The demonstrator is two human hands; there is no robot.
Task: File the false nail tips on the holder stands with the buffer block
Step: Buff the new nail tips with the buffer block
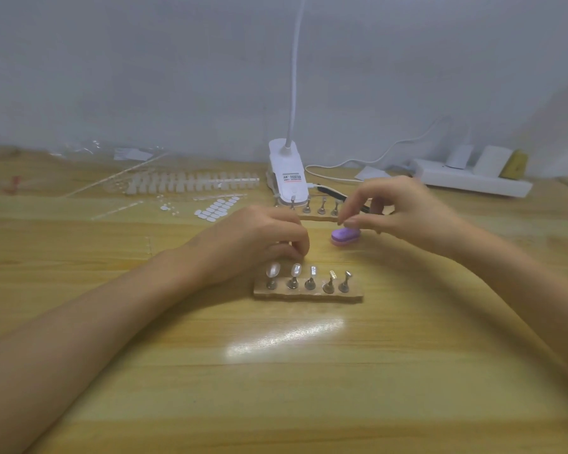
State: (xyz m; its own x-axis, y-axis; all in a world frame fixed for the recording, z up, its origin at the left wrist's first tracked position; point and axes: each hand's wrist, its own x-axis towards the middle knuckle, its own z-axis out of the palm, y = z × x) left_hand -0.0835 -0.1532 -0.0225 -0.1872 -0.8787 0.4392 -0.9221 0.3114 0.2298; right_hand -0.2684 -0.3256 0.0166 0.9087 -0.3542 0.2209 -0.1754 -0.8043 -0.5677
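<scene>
Buffer block [345, 236] sits on the worktop [276, 371], purple on top, pink beneath, rounded and soft-looking, between the two holder stands. Right hand [404, 211] hovers just over it, thumb and forefinger pinched together; whether they have anything, I cannot tell. Left hand [259, 237] is curled behind the near holder stand [309, 293], its grip hidden. That rough tan base carries five metal pegs [328, 285]; glossy clear nail tips [273, 269] top the left ones. Looks like the pick-up step: next comes a pinch across the block's sides, then light strokes on a tip.
</scene>
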